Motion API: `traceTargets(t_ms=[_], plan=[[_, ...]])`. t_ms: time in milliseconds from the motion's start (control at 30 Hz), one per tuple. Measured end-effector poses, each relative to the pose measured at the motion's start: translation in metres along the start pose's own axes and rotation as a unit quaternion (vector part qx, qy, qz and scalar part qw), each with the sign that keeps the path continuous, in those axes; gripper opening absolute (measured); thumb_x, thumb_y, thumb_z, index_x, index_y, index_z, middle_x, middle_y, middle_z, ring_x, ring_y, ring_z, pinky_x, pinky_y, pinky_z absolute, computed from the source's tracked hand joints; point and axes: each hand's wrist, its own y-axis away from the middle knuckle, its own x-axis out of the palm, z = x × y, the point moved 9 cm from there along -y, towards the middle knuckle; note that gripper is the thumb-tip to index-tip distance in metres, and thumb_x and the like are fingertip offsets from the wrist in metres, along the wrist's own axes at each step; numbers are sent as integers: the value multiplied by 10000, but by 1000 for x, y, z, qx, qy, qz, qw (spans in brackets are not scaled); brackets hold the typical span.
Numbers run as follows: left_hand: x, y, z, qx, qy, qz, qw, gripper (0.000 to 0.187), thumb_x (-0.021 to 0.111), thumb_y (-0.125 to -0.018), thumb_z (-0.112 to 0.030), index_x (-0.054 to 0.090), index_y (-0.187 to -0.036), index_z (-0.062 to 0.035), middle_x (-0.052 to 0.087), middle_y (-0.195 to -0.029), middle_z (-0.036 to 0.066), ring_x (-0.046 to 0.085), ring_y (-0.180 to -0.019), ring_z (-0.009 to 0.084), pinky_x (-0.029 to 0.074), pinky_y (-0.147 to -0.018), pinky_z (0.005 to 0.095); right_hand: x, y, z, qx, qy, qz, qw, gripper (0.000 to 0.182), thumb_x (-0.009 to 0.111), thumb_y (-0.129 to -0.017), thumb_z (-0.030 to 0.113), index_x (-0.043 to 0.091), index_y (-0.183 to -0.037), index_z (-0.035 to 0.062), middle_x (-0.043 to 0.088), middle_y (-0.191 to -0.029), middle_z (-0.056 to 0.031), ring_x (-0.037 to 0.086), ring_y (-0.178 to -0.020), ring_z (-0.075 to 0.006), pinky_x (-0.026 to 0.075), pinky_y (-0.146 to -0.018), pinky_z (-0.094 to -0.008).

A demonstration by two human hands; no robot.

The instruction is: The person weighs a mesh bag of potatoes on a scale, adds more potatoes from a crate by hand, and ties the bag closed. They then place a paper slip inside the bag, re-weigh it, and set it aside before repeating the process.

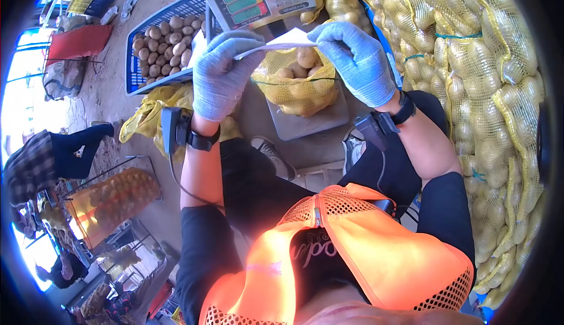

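Observation:
A sheet of white paper (288, 40) is stretched between my two gloved hands, bent upward in its middle. My left hand (225, 69) pinches its left edge, and my right hand (352, 57) grips the right edge with curled fingers. Just beneath the paper, a yellow mesh bag (302, 99) stands with its mouth open, and several potatoes (305, 58) show inside. The bag rests on the platform of a scale (288, 126). Behind my hands is the scale's display panel (241, 3) with a keypad; its digits are too small to read.
A blue crate (130, 60) of potatoes stands at the upper left. Loose yellow mesh (154, 112) lies by my left wrist. Filled mesh sacks (470, 84) are stacked along the right side. At the far left a person (44, 160) bends near an orange-sided sack (114, 201).

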Motion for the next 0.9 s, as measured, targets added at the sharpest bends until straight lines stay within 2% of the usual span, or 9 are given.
traceTargets(t_ms=[33, 100, 167, 200, 300, 333, 433, 700, 900], plan=[[-2, 2, -6, 2, -5, -2, 1000, 242, 704, -782, -157, 645, -964, -9, 614, -1030, 63, 567, -905, 120, 454, -764, 247, -2, 0, 2, -12, -24, -10, 1000, 91, 606, -836, 43, 573, -920, 34, 641, -843, -71, 621, -682, -155, 487, -612, -257], [-12, 11, 6, -147, 9, -68, 987, 117, 656, -804, -48, 659, -916, -13, 645, -878, 53, 568, -763, 83, 465, -681, 219, -2, 5, -6, 77, -146, 3, 986, 209, 673, -794, 104, 568, -965, 44, 624, -929, -81, 614, -771, -171, 489, -674, -273], [-8, 11, -4, -168, 31, -74, 983, 126, 681, -793, -84, 664, -900, -21, 642, -779, 32, 548, -693, 48, 470, -637, 223, -16, -4, 32, -43, 163, -13, 986, 370, 739, -733, 178, 557, -1032, 57, 599, -1002, -94, 593, -866, -186, 480, -736, -299], [-2, 9, -12, -168, -11, -37, 985, 144, 698, -779, -104, 664, -890, -19, 637, -741, 19, 545, -666, 46, 469, -618, 226, -16, -6, 38, -77, 157, -19, 984, 502, 778, -682, 221, 544, -1093, 53, 593, -1018, -90, 579, -905, -202, 469, -765, -321], [15, 7, -27, -168, -35, 9, 985, 210, 738, -739, -160, 663, -868, -13, 632, -693, -2, 540, -626, 43, 466, -581, 232, 7, -5, 37, -41, 42, 70, 996, 495, 773, -691, 204, 550, -1097, 32, 603, -975, -75, 586, -865, -173, 474, -737, -289], [20, 5, -32, -157, -54, 20, 986, 216, 733, -740, -174, 652, -845, -4, 622, -694, 11, 523, -626, 40, 463, -578, 232, 17, 1, 24, 82, -28, 110, 990, 396, 750, -723, 174, 590, -1048, 18, 619, -903, -47, 588, -822, -118, 478, -728, -253], [20, 7, -25, -160, -63, 23, 985, 229, 728, -753, -204, 639, -794, 4, 587, -680, -3, 481, -617, 37, 440, -559, 226, 23, 14, 7, 155, -108, 89, 978, 278, 713, -762, 133, 626, -1000, 19, 628, -848, -25, 579, -785, -71, 477, -716, -223], [-3, 26, 58, -279, 348, -100, 890, 155, 629, -858, -211, 639, -858, -57, 514, -624, -58, 376, -486, 11, 267, -434, 162, 1, 5, -24, 140, -73, -8, 987, 110, 619, -820, 33, 669, -911, -4, 666, -860, -43, 605, -776, -87, 486, -700, -216], [-17, 14, 56, -208, 108, -135, 963, 142, 663, -823, -126, 619, -724, -34, 563, -666, -33, 466, -590, 18, 378, -518, 173, 16, -1, -25, 180, -92, 34, 979, 364, 728, -747, 143, 579, -1055, 19, 634, -836, -48, 581, -689, -76, 487, -626, -221]])
